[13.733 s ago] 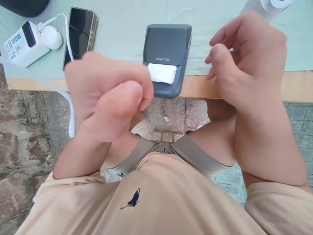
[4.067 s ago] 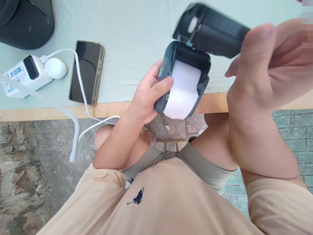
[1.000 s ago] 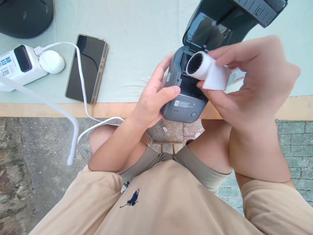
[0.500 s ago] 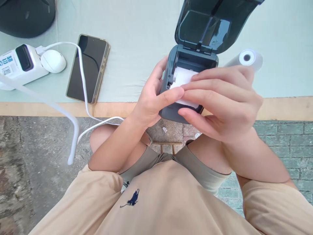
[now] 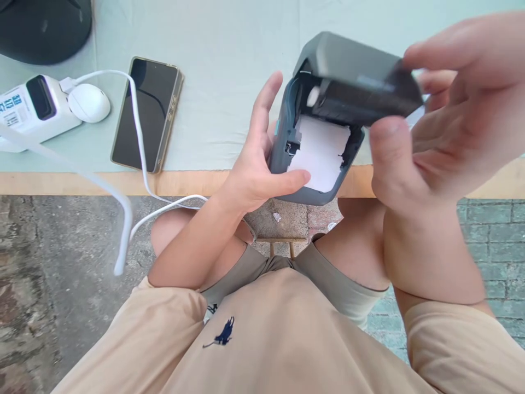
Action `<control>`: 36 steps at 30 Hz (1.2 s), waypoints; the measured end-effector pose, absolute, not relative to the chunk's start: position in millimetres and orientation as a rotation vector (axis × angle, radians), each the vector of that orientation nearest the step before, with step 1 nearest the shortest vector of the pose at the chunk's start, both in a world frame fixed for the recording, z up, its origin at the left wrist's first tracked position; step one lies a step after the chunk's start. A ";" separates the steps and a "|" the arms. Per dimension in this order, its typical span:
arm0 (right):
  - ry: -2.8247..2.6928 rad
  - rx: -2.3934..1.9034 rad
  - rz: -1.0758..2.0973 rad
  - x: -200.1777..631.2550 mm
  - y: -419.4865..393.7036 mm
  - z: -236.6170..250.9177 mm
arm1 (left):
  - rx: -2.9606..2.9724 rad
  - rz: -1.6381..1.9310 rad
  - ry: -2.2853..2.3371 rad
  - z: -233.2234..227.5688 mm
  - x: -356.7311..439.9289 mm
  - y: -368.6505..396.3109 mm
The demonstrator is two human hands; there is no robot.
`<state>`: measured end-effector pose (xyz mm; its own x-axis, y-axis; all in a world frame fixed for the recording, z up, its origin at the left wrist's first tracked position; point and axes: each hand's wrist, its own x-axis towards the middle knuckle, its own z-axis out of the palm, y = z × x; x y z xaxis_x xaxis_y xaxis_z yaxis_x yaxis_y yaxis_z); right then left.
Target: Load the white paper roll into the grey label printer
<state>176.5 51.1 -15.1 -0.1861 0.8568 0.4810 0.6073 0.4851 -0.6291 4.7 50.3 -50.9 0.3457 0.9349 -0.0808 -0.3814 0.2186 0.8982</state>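
A dark grey label printer (image 5: 318, 197) is tilted over the table's front edge, with white paper (image 5: 322, 150) lying in its compartment. My left hand (image 5: 258, 169) holds the printer body from the left, its thumb pressing on the paper's lower left. The printer's lid (image 5: 361, 71) is half folded down over the compartment and blurred by motion. My right hand (image 5: 455, 109) grips the lid's right end between thumb and fingers. Behind that hand a white roll is mostly hidden.
A phone (image 5: 145, 115) lies on the pale green tablecloth (image 5: 205, 82). Left of it are a white power strip (image 5: 53, 120) with a round white plug (image 5: 89, 103) and a white cable (image 5: 137, 120) hanging over the edge. A black base (image 5: 45, 27) stands at the far left.
My right hand has left the paper, moved up and right, and taken hold of the lid. The lid has swung down from fully raised. More of the paper is visible.
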 end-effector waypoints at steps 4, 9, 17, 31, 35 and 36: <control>-2.054 -1.004 0.147 182.1 52.2 -24.2 | 0.946 1.029 0.754 -51.6 3.6 51.8; -2.062 -1.009 0.302 177.2 52.0 -25.0 | 0.882 1.094 0.543 -57.5 2.1 55.3; -1.943 -1.163 0.776 165.1 40.6 -18.1 | 0.882 1.091 0.631 -51.2 4.2 47.4; -2.141 -1.019 0.533 171.2 48.2 -24.7 | 0.683 1.049 0.614 -52.5 5.1 53.1; -2.127 -0.996 0.515 172.9 48.5 -23.2 | 0.702 1.063 0.624 -51.9 1.0 54.6; -2.122 -0.997 0.520 173.3 48.9 -23.2 | 0.705 1.064 0.624 -52.3 0.3 55.1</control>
<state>173.3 48.9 -23.2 -0.4390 0.7838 0.4392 0.4921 0.6188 -0.6124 0.3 55.1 -52.3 0.3589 0.9258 -0.1186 -0.5548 0.3138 0.7705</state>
